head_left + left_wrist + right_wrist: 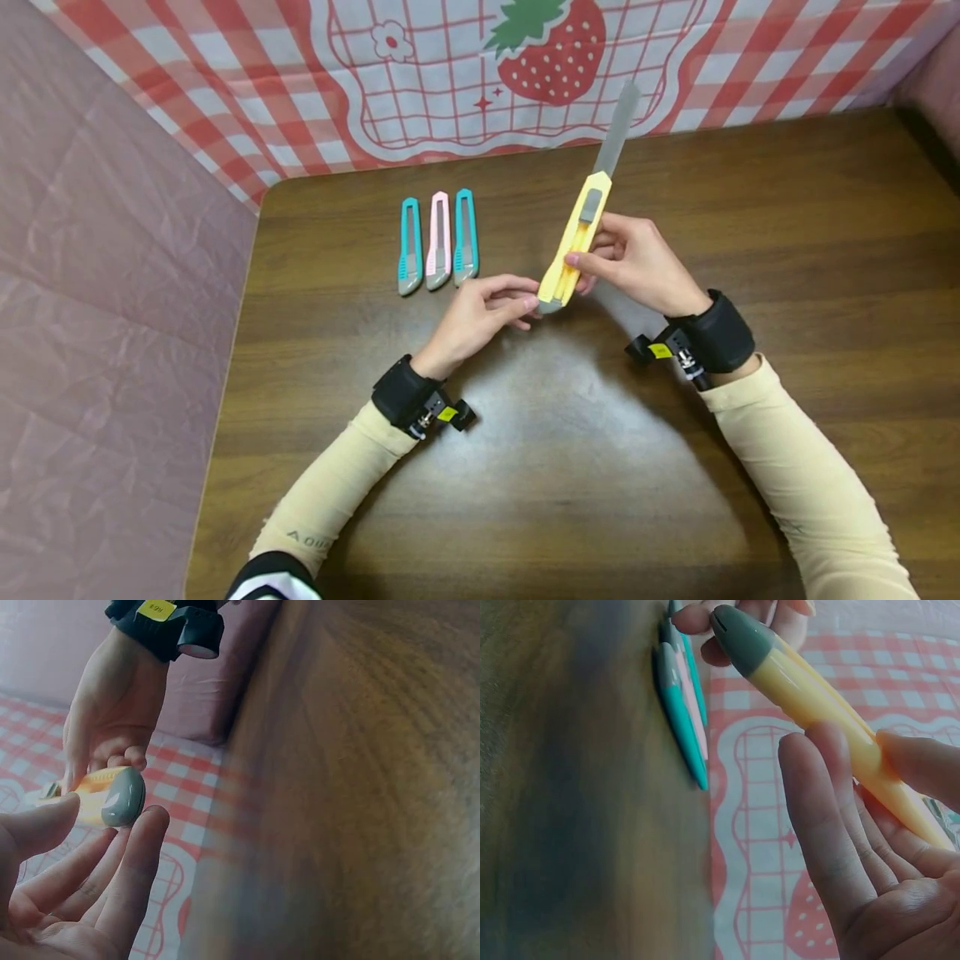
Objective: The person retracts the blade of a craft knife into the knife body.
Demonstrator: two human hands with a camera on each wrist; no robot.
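A yellow box cutter [567, 250] with a long grey blade [617, 129] slid out is held up above the table, blade pointing up and away. My right hand [637, 258] grips its body between thumb and fingers; the right wrist view shows the yellow handle [810, 697] in that grip. At its grey end cap [126, 799] is my left hand [487, 312], fingers loosely spread beside the cap; whether they touch it is hard to tell. On the table beyond the left hand lie a teal box cutter [409, 246], a pink box cutter [438, 240] and another teal box cutter [466, 236].
The brown wooden table [525, 467] extends under both arms. A red-and-white checked cloth [262, 92] with a strawberry print hangs along the back edge. A pinkish cloth [112, 333] covers the left side.
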